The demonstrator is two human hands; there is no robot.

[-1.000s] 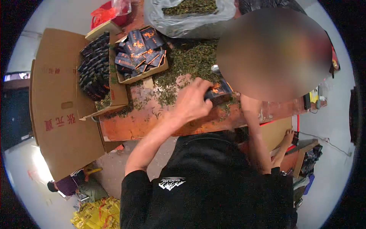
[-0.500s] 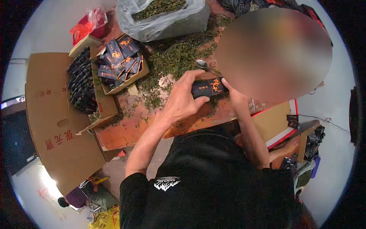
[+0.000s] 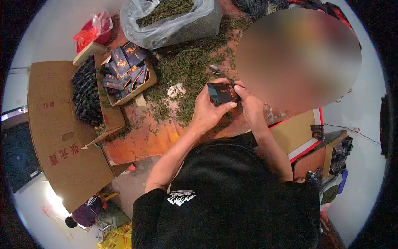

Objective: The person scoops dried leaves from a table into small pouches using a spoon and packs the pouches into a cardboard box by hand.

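Note:
A small black tea packet (image 3: pixel 224 92) with orange lettering is held between my two hands above the table. My left hand (image 3: pixel 206 108) is closed around its left side, the thumb along the near edge. With thumb and fingers, my right hand (image 3: pixel 251 101) pinches the packet's right end. A metal spoon (image 3: pixel 214 69) lies just beyond the packet. Loose dried tea leaves (image 3: pixel 182 70) cover much of the table behind my left hand.
A clear plastic bag (image 3: pixel 207 23) of tea leaves stands at the back. On the left, a small carton (image 3: pixel 152 79) holds loose black packets, beside a large cardboard box (image 3: pixel 83 153) with packed rows. A blurred patch hides the right side. Another person (image 3: pixel 89 213) is at lower left.
The packet has turned in my hands, and its lettering now looks slanted. My left hand has shifted slightly right, and my right thumb now presses on the packet's end.

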